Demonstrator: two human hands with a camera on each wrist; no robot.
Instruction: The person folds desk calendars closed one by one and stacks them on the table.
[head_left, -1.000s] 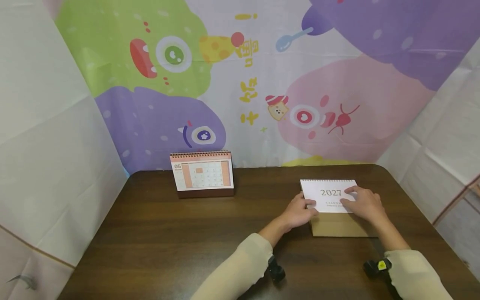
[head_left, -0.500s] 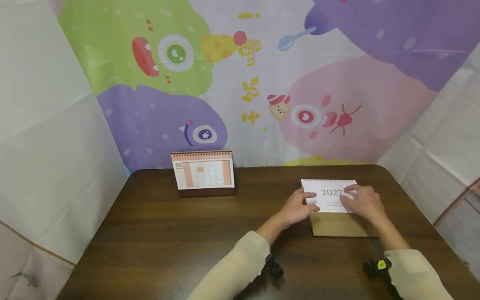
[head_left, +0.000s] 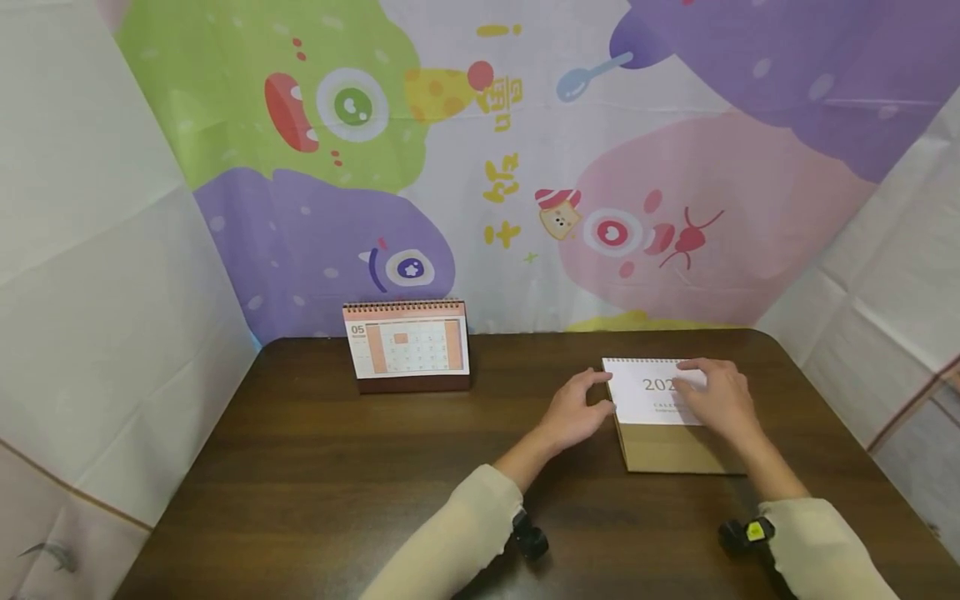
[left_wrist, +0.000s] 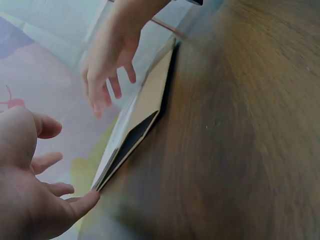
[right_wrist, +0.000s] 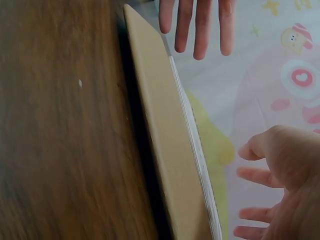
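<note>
Left hand (head_left: pixel 573 413) and right hand (head_left: pixel 722 402) fingers (right_wrist: pixel 259 176) are spread, cardboard calendar (head_left: pixel 669 443) is probably light, stiffish, best grabbed by its sides.

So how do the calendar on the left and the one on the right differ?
The left calendar shows a month grid marked 05; the right calendar shows a white cover reading 202, anything after that hidden by the right hand. The left calendar has a dark brown base, the right calendar a tan one. Both are ring-bound along the top and stand on the table.
</note>
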